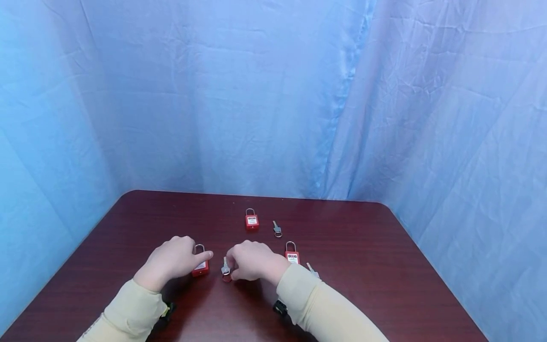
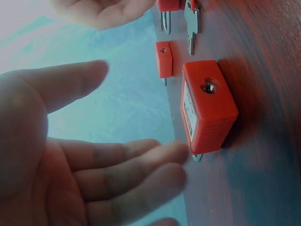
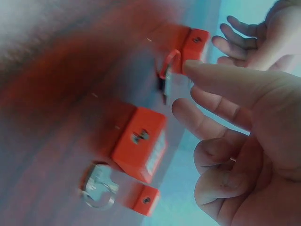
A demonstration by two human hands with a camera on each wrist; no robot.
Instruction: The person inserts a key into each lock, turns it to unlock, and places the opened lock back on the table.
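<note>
Fingers at padlock, dark wooden table, blue cloth backdrop

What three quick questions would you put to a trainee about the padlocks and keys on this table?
1. How many red padlocks are on the table? A two, B three, C five.
2. True or false: a loose key lies beside the farthest padlock.
3. Which hand is closest to the red-headed key?
Key: 1 B; 2 true; 3 the right hand.
</note>
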